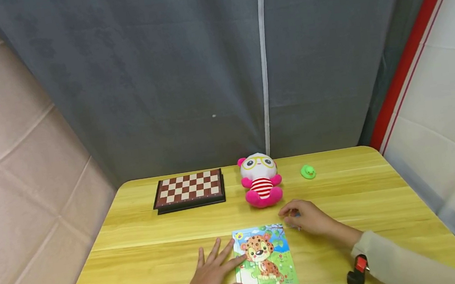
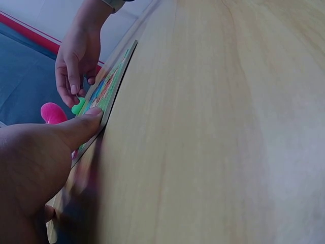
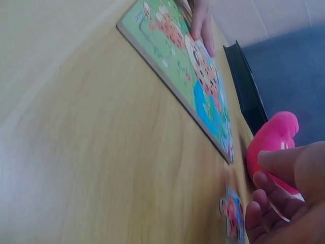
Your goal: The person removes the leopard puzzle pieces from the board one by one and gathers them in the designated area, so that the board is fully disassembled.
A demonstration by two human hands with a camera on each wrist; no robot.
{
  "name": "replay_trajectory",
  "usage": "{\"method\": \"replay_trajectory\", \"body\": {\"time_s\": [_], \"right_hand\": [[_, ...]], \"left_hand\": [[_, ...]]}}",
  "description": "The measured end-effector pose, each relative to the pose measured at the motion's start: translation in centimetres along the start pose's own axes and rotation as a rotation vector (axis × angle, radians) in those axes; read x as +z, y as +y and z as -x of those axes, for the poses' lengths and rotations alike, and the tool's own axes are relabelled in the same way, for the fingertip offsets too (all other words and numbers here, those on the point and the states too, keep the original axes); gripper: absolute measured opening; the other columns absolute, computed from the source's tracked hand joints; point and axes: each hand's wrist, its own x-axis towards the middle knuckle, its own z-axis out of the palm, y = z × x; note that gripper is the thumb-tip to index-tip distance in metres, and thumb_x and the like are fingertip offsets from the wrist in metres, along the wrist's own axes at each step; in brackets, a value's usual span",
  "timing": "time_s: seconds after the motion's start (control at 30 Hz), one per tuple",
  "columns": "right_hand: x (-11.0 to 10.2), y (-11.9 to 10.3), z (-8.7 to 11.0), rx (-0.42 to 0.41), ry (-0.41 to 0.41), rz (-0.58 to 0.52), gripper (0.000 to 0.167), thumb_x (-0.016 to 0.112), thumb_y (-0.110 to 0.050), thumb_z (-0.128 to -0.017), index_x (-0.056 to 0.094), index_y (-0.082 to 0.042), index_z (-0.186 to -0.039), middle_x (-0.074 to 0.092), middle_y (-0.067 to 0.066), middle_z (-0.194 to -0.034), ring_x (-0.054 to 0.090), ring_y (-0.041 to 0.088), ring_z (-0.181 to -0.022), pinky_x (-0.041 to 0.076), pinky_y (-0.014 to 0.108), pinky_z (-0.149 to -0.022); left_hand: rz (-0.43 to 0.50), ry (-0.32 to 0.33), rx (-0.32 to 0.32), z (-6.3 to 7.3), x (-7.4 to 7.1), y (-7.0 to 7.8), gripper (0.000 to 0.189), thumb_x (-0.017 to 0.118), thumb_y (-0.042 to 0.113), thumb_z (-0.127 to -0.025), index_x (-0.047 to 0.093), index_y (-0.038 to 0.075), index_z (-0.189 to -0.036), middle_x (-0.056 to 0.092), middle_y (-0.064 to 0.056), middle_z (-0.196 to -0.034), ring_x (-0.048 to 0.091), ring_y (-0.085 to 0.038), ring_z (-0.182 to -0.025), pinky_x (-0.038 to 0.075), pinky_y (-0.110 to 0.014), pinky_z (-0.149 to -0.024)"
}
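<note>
A jigsaw puzzle with a spotted cub picture lies flat near the table's front. A pale, outlined patch shows at its lower left. My left hand is spread, its fingertips touching the puzzle's left side; in the left wrist view its thumb rests on the edge. Just beyond the upper right corner, my right hand hovers with loosely bent fingers. A loose, colourful puzzle piece sits on the table by those fingers, partly hidden by them in the head view. No grip on it shows.
Behind the puzzle sits a pink and white plush toy. A folding chessboard is at the back left, and a small green duck toy at the back right. A grey curtain hangs behind the wooden table.
</note>
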Motion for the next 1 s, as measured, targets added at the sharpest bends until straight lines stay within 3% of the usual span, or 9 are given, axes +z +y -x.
{"method": "replay_trajectory", "body": {"time_s": [0.2, 0.43, 1.0], "right_hand": [[0.9, -0.6, -0.2, -0.021, -0.007, 0.043, 0.015, 0.071, -0.009, -0.096, 0.076, -0.007, -0.111, 0.068, 0.002, -0.103, 0.057, 0.018, -0.089, 0.050, 0.026, -0.077], [2.4, -1.5, -0.5, -0.039, -0.038, 0.019, 0.015, 0.073, -0.008, -0.095, 0.075, -0.006, -0.109, 0.066, 0.000, -0.097, 0.057, 0.017, -0.088, 0.050, 0.024, -0.075], [6.2, -3.7, -0.9, -0.104, -0.075, 0.002, 0.019, 0.078, -0.006, -0.090, 0.075, -0.007, -0.108, 0.067, 0.003, -0.100, 0.060, 0.014, -0.089, 0.052, 0.025, -0.078]], "left_hand": [[-0.008, -0.001, 0.002, -0.1, 0.0, 0.0, 0.066, 0.051, 0.073, -0.092, 0.041, 0.051, -0.153, 0.018, 0.002, -0.172, 0.013, -0.045, -0.156, 0.004, -0.085, -0.110], [0.000, -0.008, -0.003, -0.1, -0.1, -0.1, 0.067, 0.052, 0.073, -0.091, 0.042, 0.050, -0.153, 0.018, 0.001, -0.172, 0.012, -0.045, -0.156, 0.003, -0.085, -0.110], [0.017, -0.022, -0.013, -0.1, -0.3, 0.3, 0.066, 0.052, 0.073, -0.092, 0.042, 0.051, -0.153, 0.019, 0.001, -0.172, 0.011, -0.045, -0.157, 0.003, -0.085, -0.110]]}}
